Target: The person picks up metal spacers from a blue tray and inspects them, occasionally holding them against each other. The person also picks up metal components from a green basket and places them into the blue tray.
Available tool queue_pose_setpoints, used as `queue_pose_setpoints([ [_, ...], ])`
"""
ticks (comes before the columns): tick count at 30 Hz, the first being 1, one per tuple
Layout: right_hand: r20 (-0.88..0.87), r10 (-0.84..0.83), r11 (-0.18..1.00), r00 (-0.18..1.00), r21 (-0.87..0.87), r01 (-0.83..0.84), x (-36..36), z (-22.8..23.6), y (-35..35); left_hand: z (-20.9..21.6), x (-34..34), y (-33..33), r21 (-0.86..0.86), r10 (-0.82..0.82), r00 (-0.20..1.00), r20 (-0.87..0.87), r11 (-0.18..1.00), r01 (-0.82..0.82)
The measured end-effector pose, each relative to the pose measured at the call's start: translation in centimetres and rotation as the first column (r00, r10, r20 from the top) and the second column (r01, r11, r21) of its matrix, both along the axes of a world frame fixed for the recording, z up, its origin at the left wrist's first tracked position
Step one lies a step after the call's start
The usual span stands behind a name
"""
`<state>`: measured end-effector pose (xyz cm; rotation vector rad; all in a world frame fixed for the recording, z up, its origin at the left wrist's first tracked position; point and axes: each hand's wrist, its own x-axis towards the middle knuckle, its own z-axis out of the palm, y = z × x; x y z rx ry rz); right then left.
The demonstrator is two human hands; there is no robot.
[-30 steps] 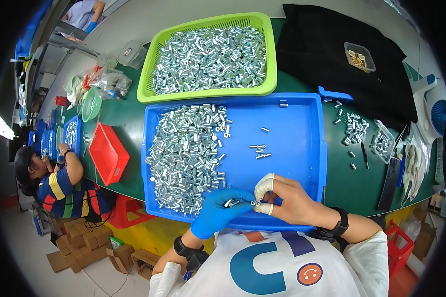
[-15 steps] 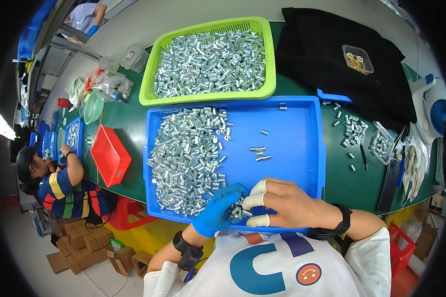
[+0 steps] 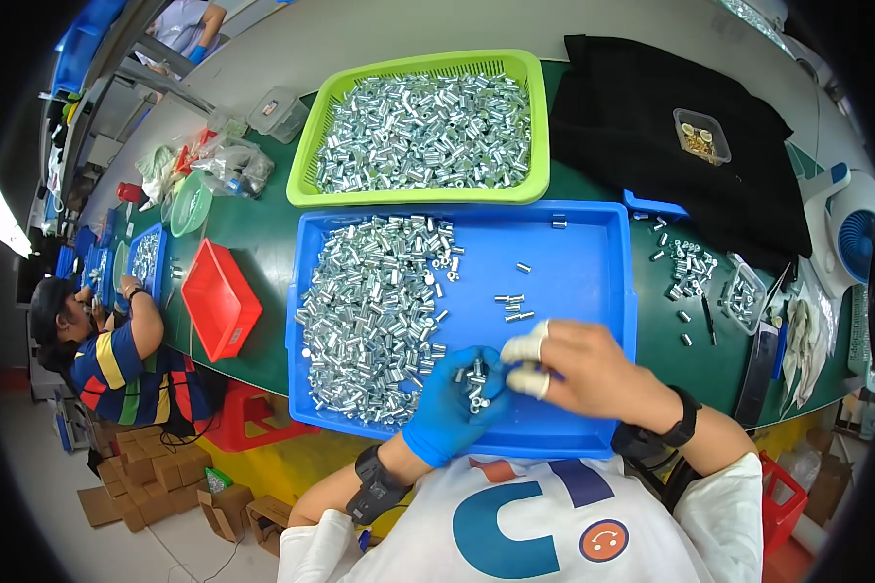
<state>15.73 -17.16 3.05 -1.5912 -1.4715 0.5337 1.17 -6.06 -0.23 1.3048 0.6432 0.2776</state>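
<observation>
My left hand (image 3: 449, 413), in a blue glove, is cupped around several small silver metal sleeves (image 3: 477, 384) above the near side of a blue tray (image 3: 574, 291). Close on its right is my right hand (image 3: 578, 369), with pale finger cots on its fingertips. Those fingers are bent together beside the cupped glove; whatever sits between them is too small to make out. A large heap of the same metal sleeves (image 3: 369, 321) fills the tray's left half. A few loose sleeves (image 3: 513, 307) lie on the bare blue floor beyond my hands.
Behind the tray stands a green basket (image 3: 540, 126) full of metal parts. To the left sits a red tray (image 3: 222, 301); a co-worker (image 3: 131, 360) is beyond it. On the right are scattered parts (image 3: 690, 267), a clear tub (image 3: 744, 296), black cloth (image 3: 632, 117) and a white fan (image 3: 851, 223).
Both hands have moved slightly right and away from me. The left glove has turned, so its palm and the parts in it show more. The view has shifted a little.
</observation>
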Motion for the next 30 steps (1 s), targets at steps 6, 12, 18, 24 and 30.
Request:
queue_pose_setpoints([
  [6, 0.493, -0.164, 0.935, 0.855, -0.2, 0.294, 2.2, -3.7, 1.0, 0.5, 2.7, 4.4, -0.357, -0.154, 0.977, -0.147, 0.929, 0.093],
  [12, 0.329, -0.193, 0.947, 0.924, -0.182, 0.263, 2.6, -3.5, 0.3, -1.8, 2.8, 3.0, 0.916, -0.259, 0.921, -0.291, 0.202, 0.346],
  [18, 0.094, -0.219, 0.945, 0.971, -0.226, 0.235, 1.9, -1.8, -0.6, -1.9, 2.8, 2.9, 0.904, -0.202, 0.907, -0.37, 0.145, 0.401],
  [24, 0.061, -0.234, 0.955, 0.97, -0.17, 0.241, 1.6, -1.8, -0.8, -1.7, 3.3, 2.9, 0.867, -0.148, 0.87, -0.47, 0.108, 0.486],
  [30, 0.001, -0.242, 0.961, 0.97, -0.138, 0.24, 1.7, -2.1, -0.9, -2.4, 4.0, 3.1, 0.884, -0.132, 0.878, -0.46, 0.026, 0.467],
])
